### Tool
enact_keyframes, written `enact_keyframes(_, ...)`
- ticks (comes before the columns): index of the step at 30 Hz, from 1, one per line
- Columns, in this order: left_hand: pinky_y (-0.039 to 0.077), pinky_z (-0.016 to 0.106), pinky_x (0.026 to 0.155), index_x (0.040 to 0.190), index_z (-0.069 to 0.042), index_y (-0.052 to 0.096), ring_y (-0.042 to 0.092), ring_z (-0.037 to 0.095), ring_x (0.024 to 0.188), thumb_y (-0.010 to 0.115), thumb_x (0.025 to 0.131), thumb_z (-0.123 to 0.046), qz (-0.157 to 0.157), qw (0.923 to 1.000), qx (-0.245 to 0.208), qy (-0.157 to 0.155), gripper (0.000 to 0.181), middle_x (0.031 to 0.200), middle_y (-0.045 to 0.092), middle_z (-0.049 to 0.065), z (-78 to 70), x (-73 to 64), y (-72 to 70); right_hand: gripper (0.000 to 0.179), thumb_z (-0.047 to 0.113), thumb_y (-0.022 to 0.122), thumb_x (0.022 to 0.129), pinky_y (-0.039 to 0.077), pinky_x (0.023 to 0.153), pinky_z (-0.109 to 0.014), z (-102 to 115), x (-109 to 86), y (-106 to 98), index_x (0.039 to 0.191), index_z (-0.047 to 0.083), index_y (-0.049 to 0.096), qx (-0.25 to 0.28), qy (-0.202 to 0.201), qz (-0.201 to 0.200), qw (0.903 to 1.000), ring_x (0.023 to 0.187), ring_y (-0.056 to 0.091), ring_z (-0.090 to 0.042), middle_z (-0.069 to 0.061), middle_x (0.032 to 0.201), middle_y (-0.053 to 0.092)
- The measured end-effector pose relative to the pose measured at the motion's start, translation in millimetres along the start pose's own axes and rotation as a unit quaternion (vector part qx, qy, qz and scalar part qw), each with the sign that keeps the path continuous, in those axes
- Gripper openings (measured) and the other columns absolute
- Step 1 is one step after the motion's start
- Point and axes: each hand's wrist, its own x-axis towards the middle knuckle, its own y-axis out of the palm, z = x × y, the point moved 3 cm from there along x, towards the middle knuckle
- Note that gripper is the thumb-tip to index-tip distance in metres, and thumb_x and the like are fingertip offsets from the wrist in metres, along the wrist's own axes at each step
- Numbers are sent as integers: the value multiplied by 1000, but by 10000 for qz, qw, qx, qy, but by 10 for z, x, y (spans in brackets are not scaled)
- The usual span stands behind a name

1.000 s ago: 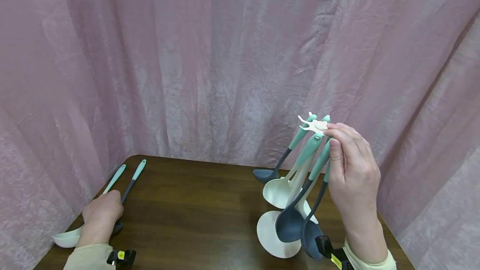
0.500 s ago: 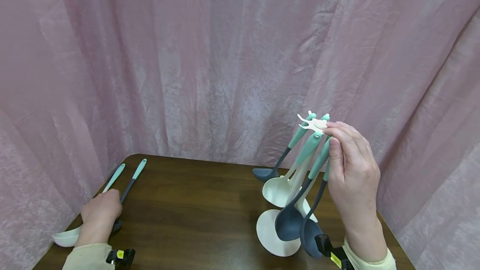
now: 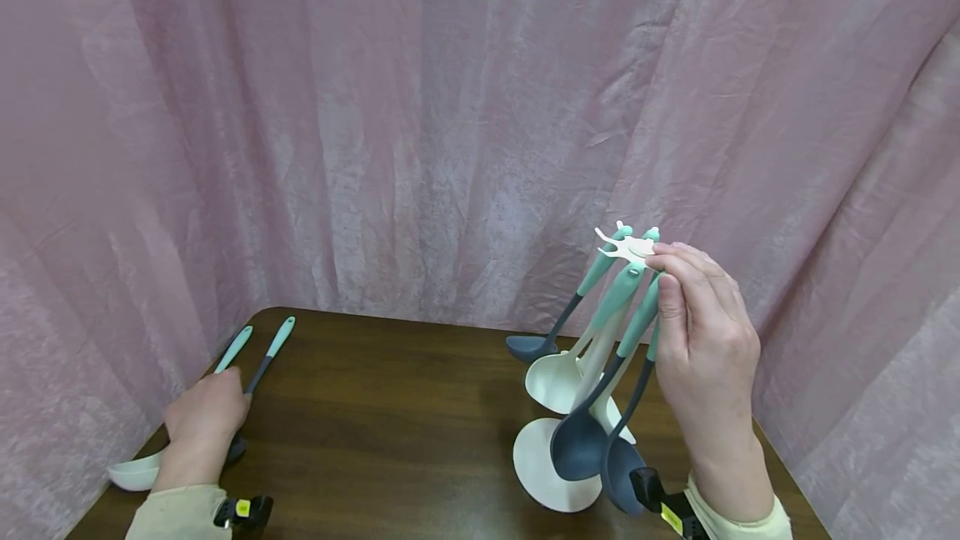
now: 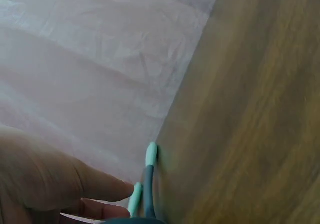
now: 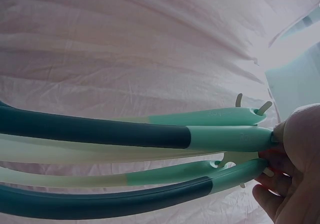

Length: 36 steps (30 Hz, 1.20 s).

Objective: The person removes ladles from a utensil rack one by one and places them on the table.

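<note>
At the table's left, a white ladle (image 3: pixel 133 473) with a mint handle lies beside a dark utensil (image 3: pixel 259 375) with a matching handle. My left hand (image 3: pixel 206 415) has curled fingers at the white ladle's handle; in the left wrist view the fingertips (image 4: pixel 127 190) meet its mint end (image 4: pixel 135 199). The dark utensil's head is mostly hidden behind the hand. On the right, my right hand (image 3: pixel 705 340) pinches the top of a white utensil stand (image 3: pixel 633 249). Several mint-handled ladles and spoons hang there, including a dark ladle (image 3: pixel 579 446) and a white ladle (image 3: pixel 553 383).
The stand's round white base (image 3: pixel 551 486) rests on the brown wooden table (image 3: pixel 375 423). Pink curtains (image 3: pixel 480 132) hang close behind the table and along both sides.
My left hand has slid slightly up along the white ladle's handle, covering more of its mint part. The right hand and the stand stay where they were.
</note>
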Motion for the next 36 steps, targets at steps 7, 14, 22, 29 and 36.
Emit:
enact_keyframes(7,53,64,66,119,6,66,68,50,83,73,101,-13,-417,9984,-73,366,27,95,70,28,-204,-50,-133,19,1,65,108,42,119,-30,-5,0,0,122,-1,79,-4,-19,-17,10000,132,66,-35,-12,132,77)
enact_keyframes(14,56,69,74,137,8,65,70,54,99,75,104,-18,-773,9940,-107,772,43,119,71,32,-480,-114,-270,19,1,65,109,43,120,-32,9,-2,10,122,-2,79,-3,13,-32,10000,133,66,-35,-11,132,77)
enact_keyframes(22,58,64,71,139,5,66,72,50,96,74,106,-20,-1164,9876,-222,1029,42,128,69,33,-779,-274,-362,20,3,65,109,43,120,-34,12,0,40,124,-1,78,9,-10,20,10000,135,65,-34,-11,134,77)
enact_keyframes(29,58,60,69,142,1,66,72,44,88,74,107,-24,-1278,9830,-271,1290,44,135,67,32,-1104,-379,-451,20,4,65,109,43,121,-37,12,2,39,123,0,79,20,-31,13,10000,135,65,-34,-11,134,76)
enact_keyframes(36,57,56,64,142,-2,68,71,38,81,77,105,-23,-1544,9735,-427,1634,43,134,69,27,-1420,-519,-527,20,5,65,110,42,121,-38,13,-1,35,124,0,79,3,8,32,10000,136,65,-34,-10,135,76)
